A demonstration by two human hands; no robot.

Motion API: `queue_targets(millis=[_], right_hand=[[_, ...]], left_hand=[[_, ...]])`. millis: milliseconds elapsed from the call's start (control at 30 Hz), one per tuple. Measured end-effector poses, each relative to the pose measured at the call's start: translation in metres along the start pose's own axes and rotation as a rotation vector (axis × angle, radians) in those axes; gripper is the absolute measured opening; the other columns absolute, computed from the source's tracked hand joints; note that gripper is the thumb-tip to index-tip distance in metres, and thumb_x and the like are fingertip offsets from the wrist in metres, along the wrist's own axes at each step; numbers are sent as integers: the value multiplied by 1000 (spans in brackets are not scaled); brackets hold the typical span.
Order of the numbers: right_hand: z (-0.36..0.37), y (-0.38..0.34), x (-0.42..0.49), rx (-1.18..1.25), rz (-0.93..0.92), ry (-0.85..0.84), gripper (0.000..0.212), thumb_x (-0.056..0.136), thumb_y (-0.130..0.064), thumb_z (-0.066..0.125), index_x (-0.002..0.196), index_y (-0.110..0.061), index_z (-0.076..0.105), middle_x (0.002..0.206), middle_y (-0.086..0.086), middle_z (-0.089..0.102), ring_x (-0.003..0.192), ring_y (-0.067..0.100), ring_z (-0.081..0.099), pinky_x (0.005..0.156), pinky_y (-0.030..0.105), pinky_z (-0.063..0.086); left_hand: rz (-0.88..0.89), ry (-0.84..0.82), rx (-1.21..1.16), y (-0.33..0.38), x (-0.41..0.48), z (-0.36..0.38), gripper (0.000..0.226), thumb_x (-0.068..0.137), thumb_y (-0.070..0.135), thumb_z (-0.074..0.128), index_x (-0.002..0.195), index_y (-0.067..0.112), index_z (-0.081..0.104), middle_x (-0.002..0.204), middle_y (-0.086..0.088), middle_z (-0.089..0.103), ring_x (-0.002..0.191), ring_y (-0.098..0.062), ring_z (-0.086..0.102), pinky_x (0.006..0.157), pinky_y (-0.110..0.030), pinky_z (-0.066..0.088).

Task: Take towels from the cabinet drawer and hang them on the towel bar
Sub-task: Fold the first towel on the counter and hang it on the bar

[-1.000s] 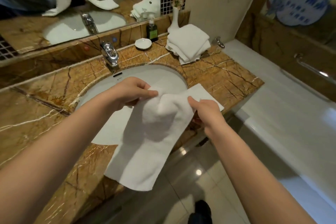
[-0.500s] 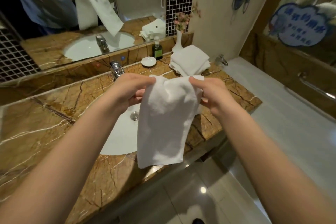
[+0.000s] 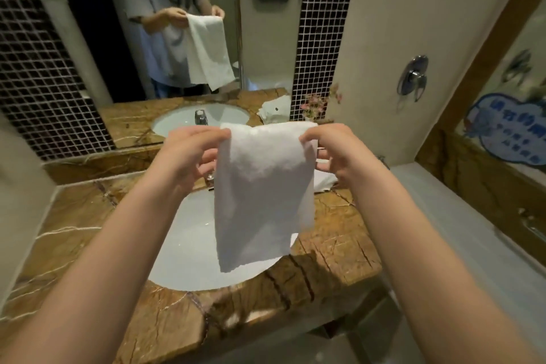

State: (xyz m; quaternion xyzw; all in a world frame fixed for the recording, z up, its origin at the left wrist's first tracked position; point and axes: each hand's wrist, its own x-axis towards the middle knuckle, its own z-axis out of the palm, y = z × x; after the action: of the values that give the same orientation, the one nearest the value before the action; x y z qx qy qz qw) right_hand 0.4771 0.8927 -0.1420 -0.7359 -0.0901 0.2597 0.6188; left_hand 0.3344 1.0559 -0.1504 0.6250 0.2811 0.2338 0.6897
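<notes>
**White towel, held over sink**

Towel [image 3: 263,195]: hangs flat, long axis vertical, top edge level, lower edge free above the sink [image 3: 189,248]. Left hand [image 3: 189,154] pinches the top left corner between thumb and fingers; right hand [image 3: 334,151] pinches the top right corner likewise. Counter [image 3: 334,248]: brown veined marble. Mirror [image 3: 177,38] behind, reflecting person and towel. Folded towels [image 3: 325,179] partly hidden at the right. Dark mosaic tile [image 3: 319,38], beige wall [image 3: 413,9].

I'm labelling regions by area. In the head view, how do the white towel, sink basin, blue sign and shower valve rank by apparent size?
1. The white towel and sink basin: about alike; the towel is nearer and covers part of the basin, unranked.
2. The blue sign, cut by the frame edge.
3. The shower valve.
</notes>
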Motion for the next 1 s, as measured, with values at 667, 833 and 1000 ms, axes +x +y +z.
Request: queue_targets(millis=[667, 833, 1000], right_hand=[[78, -97, 37, -143, -323, -364, 37, 85, -7, 67, 111, 18, 55, 84, 10, 59, 68, 12, 58, 48, 15, 48], [110, -127, 34, -160, -446, -400, 33, 86, -8, 66, 105, 18, 59, 81, 13, 52, 64, 17, 51, 48, 19, 45], [143, -149, 35, -181, -532, -430, 20, 88, -13, 66, 94, 6, 69, 83, 21, 58, 66, 20, 56, 53, 24, 47]], left_hand=[[365, 296, 114, 85, -11, -70, 14, 83, 16, 69, 70, 18, 76, 72, -2, 74, 65, -13, 70, 55, -19, 54], [497, 307, 197, 109, -12, -99, 14, 82, 20, 70, 71, 26, 76, 71, 1, 73, 66, -10, 70, 56, -18, 53], [518, 354, 183, 126, -10, -124, 14, 81, 19, 69, 70, 25, 76, 66, 5, 72, 58, -5, 66, 53, -17, 51]])
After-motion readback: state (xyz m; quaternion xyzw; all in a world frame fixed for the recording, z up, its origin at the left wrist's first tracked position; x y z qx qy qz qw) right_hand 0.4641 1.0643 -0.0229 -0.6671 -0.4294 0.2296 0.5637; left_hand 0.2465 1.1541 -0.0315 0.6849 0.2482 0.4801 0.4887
